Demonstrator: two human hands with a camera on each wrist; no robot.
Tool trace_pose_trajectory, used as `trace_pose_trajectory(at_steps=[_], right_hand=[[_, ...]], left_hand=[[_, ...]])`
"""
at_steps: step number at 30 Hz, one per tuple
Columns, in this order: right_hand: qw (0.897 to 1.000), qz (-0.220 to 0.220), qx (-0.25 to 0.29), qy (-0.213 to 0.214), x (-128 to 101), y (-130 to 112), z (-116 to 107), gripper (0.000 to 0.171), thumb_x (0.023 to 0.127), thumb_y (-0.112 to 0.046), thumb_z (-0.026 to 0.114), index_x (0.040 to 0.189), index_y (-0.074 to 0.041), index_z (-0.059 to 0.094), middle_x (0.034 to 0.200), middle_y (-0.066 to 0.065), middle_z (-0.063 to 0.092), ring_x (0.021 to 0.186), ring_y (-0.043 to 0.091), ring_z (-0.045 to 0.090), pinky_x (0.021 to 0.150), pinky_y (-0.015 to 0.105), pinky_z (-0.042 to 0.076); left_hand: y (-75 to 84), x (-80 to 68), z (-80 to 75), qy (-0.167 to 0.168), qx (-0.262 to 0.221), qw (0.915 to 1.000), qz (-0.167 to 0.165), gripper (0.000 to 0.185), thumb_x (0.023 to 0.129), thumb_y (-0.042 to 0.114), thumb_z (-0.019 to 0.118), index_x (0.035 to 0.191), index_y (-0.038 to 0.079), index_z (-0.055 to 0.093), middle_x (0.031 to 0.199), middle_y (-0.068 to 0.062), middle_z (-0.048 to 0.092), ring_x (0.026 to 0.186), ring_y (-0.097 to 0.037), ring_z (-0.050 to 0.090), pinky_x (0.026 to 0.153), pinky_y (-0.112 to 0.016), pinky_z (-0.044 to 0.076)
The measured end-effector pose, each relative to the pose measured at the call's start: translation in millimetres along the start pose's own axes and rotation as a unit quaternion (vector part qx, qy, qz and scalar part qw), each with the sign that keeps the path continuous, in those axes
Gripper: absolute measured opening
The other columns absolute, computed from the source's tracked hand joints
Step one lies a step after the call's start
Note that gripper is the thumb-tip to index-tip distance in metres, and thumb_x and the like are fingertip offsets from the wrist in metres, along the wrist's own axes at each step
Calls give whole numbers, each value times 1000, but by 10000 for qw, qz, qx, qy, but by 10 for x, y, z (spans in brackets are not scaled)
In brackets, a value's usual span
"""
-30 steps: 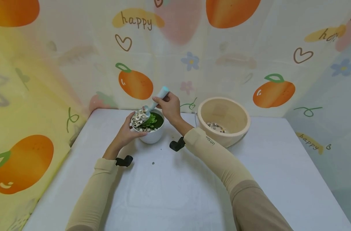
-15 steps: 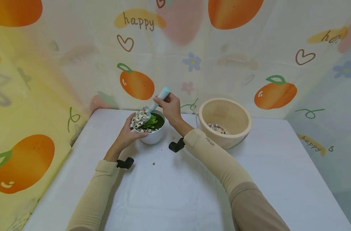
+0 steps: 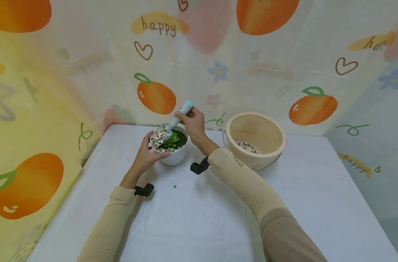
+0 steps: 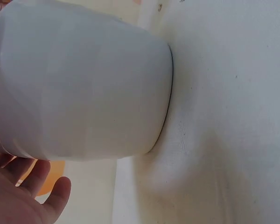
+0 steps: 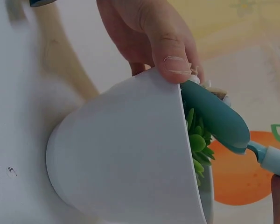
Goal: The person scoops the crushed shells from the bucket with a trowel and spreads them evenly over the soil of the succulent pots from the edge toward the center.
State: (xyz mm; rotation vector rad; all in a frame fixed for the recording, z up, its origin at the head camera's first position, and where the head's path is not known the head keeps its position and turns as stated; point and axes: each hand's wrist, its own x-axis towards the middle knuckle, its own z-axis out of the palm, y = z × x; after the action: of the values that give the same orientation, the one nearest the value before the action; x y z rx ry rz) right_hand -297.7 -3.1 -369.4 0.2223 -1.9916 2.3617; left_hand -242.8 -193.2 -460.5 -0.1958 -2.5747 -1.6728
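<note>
Both arms reach forward over the counter, sleeved in beige to the wrist, each wrist carrying a black camera mount. The left arm runs straight up from the near left; the right arm crosses in diagonally from the near right, bent at the wrist.

The left hand is curled round the left wall of the white pot, thumb lying on the near rim; the right-wrist view shows a fingertip pressed on the rim beside the scoop. The right hand is raised above the pot's far right rim, fingers pinched round the pale blue handle of the scoop. The scoop slopes down to the left; its bowl, heaped with small pale pebbles, sits over the pot's left rim.

The pot stands near the far edge of the counter, left of centre, holding a green succulent in dark soil with pebbles along its near edge.

The counter is covered in white cloth. A beige bowl stands toward the far right, well apart from the pot, with a few pebbles at its bottom. One stray pebble lies on the cloth nearer than the pot.

Printed sheeting with oranges, hearts, flowers and the word "happy" closes the far, left and right sides.
</note>
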Motion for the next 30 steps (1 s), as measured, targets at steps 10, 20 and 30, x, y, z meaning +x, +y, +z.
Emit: trace_pose_trajectory(at_steps=[10,20,30], right_hand=[[10000,43,-37,-62,-8,-5,-6,26,90,-7,69,111,5,60,111,19,67,108,30,68,87,29,57],[10000,69,-25,-39,-12,10,1,26,90,-6,68,112,4,60,112,21,67,108,30,68,85,30,58],[9999,-86,-71,-129,-21,-22,10,33,90,-5,67,117,11,57,113,23,66,111,31,66,87,31,57]], left_hand=[[17,41,-113,-500,74,9986,-132,108,79,24,80,156,7,6,162,-18,13,147,-35,19,116,-59,22],[-44,79,-95,-581,-72,9977,-347,109,79,24,80,157,15,5,162,-15,13,143,-38,24,113,-60,28],[7,11,-30,-321,54,9990,-308,109,78,29,82,156,12,7,161,-14,17,144,-35,26,113,-58,29]])
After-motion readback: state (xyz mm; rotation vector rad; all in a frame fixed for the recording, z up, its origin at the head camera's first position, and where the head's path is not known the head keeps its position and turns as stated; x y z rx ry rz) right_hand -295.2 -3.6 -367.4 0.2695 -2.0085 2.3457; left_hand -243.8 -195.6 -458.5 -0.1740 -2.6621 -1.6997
